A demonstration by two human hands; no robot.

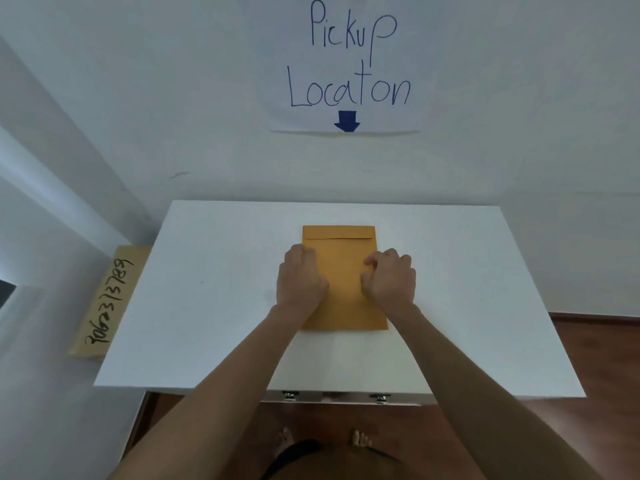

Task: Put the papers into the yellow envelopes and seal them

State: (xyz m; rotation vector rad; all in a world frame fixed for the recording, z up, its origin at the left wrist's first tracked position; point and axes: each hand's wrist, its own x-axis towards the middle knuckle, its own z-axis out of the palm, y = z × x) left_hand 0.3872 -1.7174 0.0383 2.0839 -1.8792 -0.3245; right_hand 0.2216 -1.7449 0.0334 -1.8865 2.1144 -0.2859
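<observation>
- Left hand (300,278) and right hand (389,279): fingers curled, set on the yellow envelope's (343,282) two long edges; gripping or only pressing, cannot tell.
- Envelope flat, between hands, mid white table (207,306); wide tabletop margin every side.

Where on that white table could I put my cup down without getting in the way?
The white table is bare left of the yellow envelope to the table's edge, and likewise on the right. A narrower strip lies between envelope and wall. The middle is crowded: the left hand and right hand rest on the envelope.
</observation>
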